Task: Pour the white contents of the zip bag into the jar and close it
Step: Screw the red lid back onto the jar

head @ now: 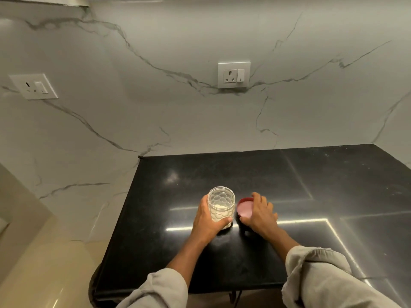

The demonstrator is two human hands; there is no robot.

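A clear patterned jar [221,202] stands upright and uncovered on the black countertop [278,185], with white powder filling its lower part. My left hand [206,221] grips the jar from the left, thumb across its front near the base. Just right of the jar lies a red lid [244,208], its pale pink inside facing up. My right hand [261,215] grips the lid, fingers curled over its right rim. No zip bag is in view.
A marble wall with two socket plates [234,74] [33,86] rises behind the counter. The counter's left edge drops to a beige floor [44,274], and its front edge is near my sleeves.
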